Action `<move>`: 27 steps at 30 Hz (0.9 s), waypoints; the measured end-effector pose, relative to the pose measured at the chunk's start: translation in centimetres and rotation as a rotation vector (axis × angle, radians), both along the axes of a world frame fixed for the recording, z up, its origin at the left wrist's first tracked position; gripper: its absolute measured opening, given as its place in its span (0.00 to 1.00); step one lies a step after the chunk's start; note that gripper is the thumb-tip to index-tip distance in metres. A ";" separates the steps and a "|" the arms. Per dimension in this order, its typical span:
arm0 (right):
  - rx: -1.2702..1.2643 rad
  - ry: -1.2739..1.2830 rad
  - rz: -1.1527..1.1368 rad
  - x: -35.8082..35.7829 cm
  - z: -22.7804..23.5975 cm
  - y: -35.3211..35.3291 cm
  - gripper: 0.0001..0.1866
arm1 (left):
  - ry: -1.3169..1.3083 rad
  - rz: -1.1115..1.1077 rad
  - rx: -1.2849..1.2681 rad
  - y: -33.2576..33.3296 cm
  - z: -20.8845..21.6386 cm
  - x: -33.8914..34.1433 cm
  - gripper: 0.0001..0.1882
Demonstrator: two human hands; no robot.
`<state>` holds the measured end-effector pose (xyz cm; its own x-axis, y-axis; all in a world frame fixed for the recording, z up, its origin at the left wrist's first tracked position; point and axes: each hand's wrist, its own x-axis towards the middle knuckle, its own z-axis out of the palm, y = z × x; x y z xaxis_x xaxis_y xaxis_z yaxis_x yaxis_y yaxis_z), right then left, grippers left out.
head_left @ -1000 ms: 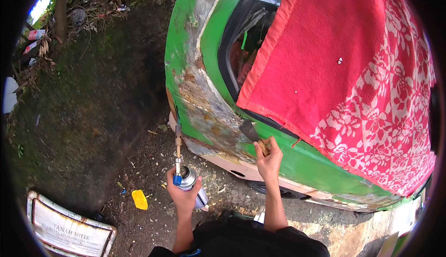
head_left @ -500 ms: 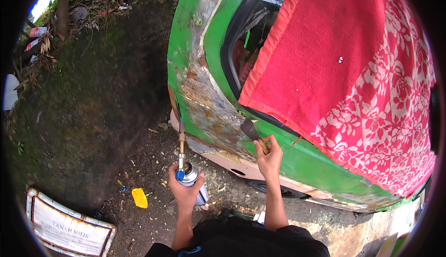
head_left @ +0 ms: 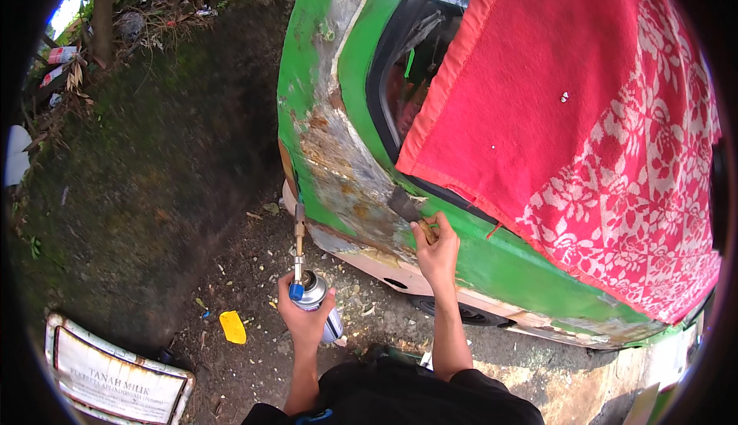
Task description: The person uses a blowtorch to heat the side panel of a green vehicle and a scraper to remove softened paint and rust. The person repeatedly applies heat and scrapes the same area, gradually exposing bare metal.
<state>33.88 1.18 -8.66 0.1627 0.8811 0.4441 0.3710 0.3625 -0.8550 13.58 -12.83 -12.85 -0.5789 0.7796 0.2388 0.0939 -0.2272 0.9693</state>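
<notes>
Left hand (head_left: 304, 319) clamps the blowtorch can (head_left: 315, 295), presumably for distance from its nozzle (head_left: 299, 224); right hand (head_left: 439, 257) grips the scraper handle (head_left: 426, 231), blade (head_left: 403, 204) toward the green bodywork (head_left: 480, 267).

Yellow scrap (head_left: 232, 327) on dirt (head_left: 223, 375), rust-edged white sign (head_left: 119, 375), tree trunk (head_left: 103, 18), perhaps red-and-white cartons (head_left: 62, 54)

Curled left hand (head_left: 307, 324), curled right hand (head_left: 440, 257) (higher)
</notes>
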 end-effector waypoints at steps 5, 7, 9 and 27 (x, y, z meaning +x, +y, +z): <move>-0.084 0.002 0.011 1.1 -0.2 -1.2 0.11 | 0.052 0.001 0.040 0.2 -0.3 -0.2 0.32; -0.108 -0.021 -0.005 1.0 0.3 -1.3 0.12 | 0.093 -0.027 0.045 0.1 -0.1 -0.1 0.31; -0.105 -0.039 -0.009 0.5 0.6 -1.1 0.11 | 0.029 -0.058 0.022 0.2 0.3 0.2 0.31; -0.009 -0.034 -0.012 0.0 -0.3 -0.4 0.13 | -0.005 -0.045 0.009 -0.2 -0.1 -0.2 0.31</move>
<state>33.90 0.80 -9.01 0.1583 0.8833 0.4413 0.4046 0.3497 -0.8450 13.39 -12.99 -12.91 -0.5442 0.8030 0.2428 0.0785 -0.2394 0.9677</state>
